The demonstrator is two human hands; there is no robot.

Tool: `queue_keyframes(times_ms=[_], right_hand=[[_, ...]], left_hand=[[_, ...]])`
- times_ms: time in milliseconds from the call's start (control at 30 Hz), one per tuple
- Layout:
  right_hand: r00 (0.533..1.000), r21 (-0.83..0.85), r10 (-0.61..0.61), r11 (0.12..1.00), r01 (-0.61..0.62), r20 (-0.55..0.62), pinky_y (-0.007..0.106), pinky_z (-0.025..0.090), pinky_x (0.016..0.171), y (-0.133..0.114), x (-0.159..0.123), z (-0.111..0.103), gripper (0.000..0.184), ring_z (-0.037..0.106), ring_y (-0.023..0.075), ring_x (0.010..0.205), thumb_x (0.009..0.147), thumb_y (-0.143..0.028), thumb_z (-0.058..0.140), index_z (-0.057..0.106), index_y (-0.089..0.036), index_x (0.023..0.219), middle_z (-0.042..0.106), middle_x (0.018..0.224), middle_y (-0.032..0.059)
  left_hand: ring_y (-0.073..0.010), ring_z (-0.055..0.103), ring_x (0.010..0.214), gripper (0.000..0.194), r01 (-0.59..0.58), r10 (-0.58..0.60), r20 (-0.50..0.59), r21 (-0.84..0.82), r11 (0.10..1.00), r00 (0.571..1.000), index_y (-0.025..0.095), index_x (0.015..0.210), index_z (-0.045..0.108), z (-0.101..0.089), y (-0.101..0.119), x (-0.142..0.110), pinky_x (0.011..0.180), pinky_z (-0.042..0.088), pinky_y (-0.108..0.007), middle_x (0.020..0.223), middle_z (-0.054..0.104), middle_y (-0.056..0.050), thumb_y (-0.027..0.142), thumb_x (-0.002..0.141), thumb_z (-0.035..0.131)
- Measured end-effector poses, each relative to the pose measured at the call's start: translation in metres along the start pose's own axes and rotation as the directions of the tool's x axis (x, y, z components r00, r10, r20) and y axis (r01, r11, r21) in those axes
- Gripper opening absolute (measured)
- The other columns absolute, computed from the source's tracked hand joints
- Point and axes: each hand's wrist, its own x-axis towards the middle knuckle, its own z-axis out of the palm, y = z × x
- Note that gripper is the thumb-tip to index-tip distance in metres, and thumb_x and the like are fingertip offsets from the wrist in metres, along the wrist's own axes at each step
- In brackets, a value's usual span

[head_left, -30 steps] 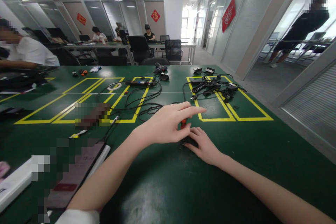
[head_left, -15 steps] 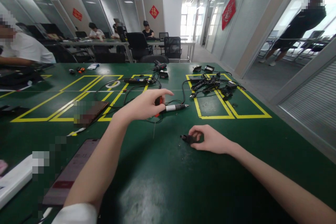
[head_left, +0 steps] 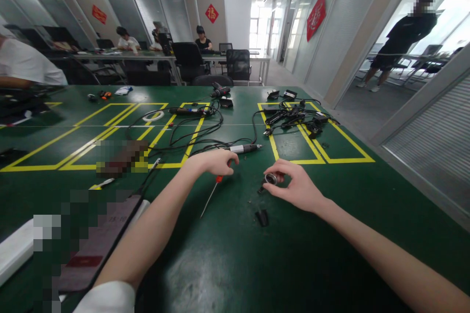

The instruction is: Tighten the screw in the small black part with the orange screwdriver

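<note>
My left hand [head_left: 219, 161] has its fingers curled round the handle of a screwdriver [head_left: 209, 199]. Most of the handle is hidden; a bit of red shows below the palm, and the thin shaft slants down toward the tabletop. To the right, my right hand [head_left: 293, 181] pinches a small round part [head_left: 270, 179] with a silver rim and a dark inside. A slim black piece [head_left: 261, 189] shows just below that part; whether it is joined to it I cannot tell. Nearer me, a small black piece [head_left: 262, 217] lies on the green table.
Beyond my left hand lies a silver-and-black pen-like power tool [head_left: 242, 148] with cables. A heap of black cabled parts [head_left: 293, 116] sits in a yellow-taped area. A black power drill [head_left: 220, 90] is farther back. A tablet-like device [head_left: 95, 244] lies at left. Several people are nearby.
My left hand has come nearer with the screwdriver, whose shaft now shows more. A black piece now lies on the table below my right hand, and the silver-rimmed round part has come into sight in its fingers.
</note>
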Motion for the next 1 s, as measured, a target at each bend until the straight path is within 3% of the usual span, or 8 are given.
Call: queue_keyframes(times_ms=[200, 433, 567, 667, 733, 833, 933, 1000], right_hand=[[0.907, 0.272, 0.332, 0.926, -0.262, -0.257, 0.031, 0.049, 0.060, 0.018, -0.003, -0.019, 0.035, 0.061, 0.0188, 0.066, 0.083, -0.052, 0.072, 0.072, -0.017, 0.088, 0.070, 0.075, 0.0057], [0.907, 0.225, 0.312, 0.941, -0.253, -0.283, 0.035, 0.058, 0.071, 0.026, -0.016, -0.045, 0.037, 0.068, 0.0218, 0.076, 0.081, -0.053, 0.077, 0.073, -0.019, 0.095, 0.075, 0.086, 0.0079], [0.831, 0.531, 0.556, 0.701, -0.476, 0.010, 0.033, 0.060, 0.064, 0.037, -0.027, -0.034, 0.033, 0.071, 0.0201, 0.071, 0.085, -0.050, 0.072, 0.070, -0.018, 0.095, 0.077, 0.092, 0.0103], [0.779, 0.657, 0.551, 0.473, -0.588, 0.300, 0.036, 0.062, 0.071, 0.043, -0.036, -0.011, 0.029, 0.074, 0.0215, 0.079, 0.084, -0.045, 0.073, 0.065, -0.019, 0.092, 0.078, 0.100, 0.0117], [0.785, 0.687, 0.518, 0.433, -0.583, 0.340, 0.040, 0.062, 0.082, 0.042, -0.039, 0.002, 0.031, 0.076, 0.0242, 0.089, 0.080, -0.044, 0.077, 0.059, -0.021, 0.089, 0.078, 0.105, 0.0120], [0.857, 0.603, 0.482, 0.634, -0.484, 0.182, 0.049, 0.056, 0.096, 0.039, -0.039, 0.009, 0.041, 0.074, 0.0295, 0.104, 0.073, -0.041, 0.085, 0.051, -0.023, 0.088, 0.078, 0.107, 0.0108], [0.945, 0.286, 0.327, 0.907, -0.309, -0.018, 0.055, 0.048, 0.106, 0.044, -0.036, 0.000, 0.038, 0.070, 0.0323, 0.115, 0.077, -0.040, 0.083, 0.050, -0.024, 0.087, 0.077, 0.113, 0.0119], [0.964, 0.146, 0.265, 0.954, -0.262, -0.003, 0.056, 0.048, 0.105, 0.053, -0.037, -0.011, 0.033, 0.070, 0.0329, 0.115, 0.083, -0.041, 0.077, 0.050, -0.024, 0.091, 0.076, 0.118, 0.0135]], left_hand=[[-0.0215, 0.069, 0.090, 0.045, 0.002, -0.001, 0.050, -0.022, 1.000, 0.999, 0.025, 0.121, 0.069, 0.011, -0.004, 0.012, 0.068, 0.049, -0.025, 0.114, 0.074, -0.006, 0.032, 0.076, 0.067], [-0.0200, 0.069, 0.082, 0.031, 0.002, -0.006, -0.048, -0.078, 0.997, 0.999, 0.024, 0.106, 0.068, 0.029, -0.008, 0.027, 0.063, 0.047, -0.025, 0.105, 0.075, -0.004, 0.033, 0.077, 0.067], [-0.0224, 0.069, 0.084, 0.016, 0.014, -0.032, -0.205, -0.088, 0.996, 0.978, 0.023, 0.092, 0.067, 0.046, -0.004, 0.038, 0.068, 0.046, -0.027, 0.095, 0.075, -0.005, 0.035, 0.082, 0.061], [-0.0272, 0.068, 0.092, 0.018, 0.044, -0.072, -0.332, -0.090, 0.995, 0.941, 0.022, 0.085, 0.067, 0.058, -0.001, 0.045, 0.075, 0.045, -0.031, 0.093, 0.075, -0.007, 0.037, 0.085, 0.056], [-0.0273, 0.068, 0.092, 0.020, 0.055, -0.092, -0.383, -0.105, 0.993, 0.919, 0.023, 0.084, 0.067, 0.065, -0.001, 0.047, 0.075, 0.045, -0.032, 0.092, 0.075, -0.006, 0.038, 0.085, 0.055], [-0.0257, 0.068, 0.090, 0.022, 0.070, -0.124, -0.430, -0.139, 0.988, 0.894, 0.023, 0.086, 0.069, 0.071, -0.003, 0.048, 0.074, 0.044, -0.031, 0.091, 0.075, -0.005, 0.039, 0.087, 0.053], [-0.0247, 0.068, 0.089, 0.024, 0.084, -0.155, -0.453, -0.173, 0.981, 0.878, 0.023, 0.088, 0.071, 0.073, -0.004, 0.047, 0.073, 0.043, -0.030, 0.090, 0.076, -0.004, 0.039, 0.088, 0.052], [-0.0245, 0.068, 0.088, 0.025, 0.087, -0.166, -0.460, -0.188, 0.978, 0.872, 0.023, 0.088, 0.072, 0.074, -0.004, 0.047, 0.073, 0.043, -0.029, 0.089, 0.076, -0.004, 0.040, 0.087, 0.053]])
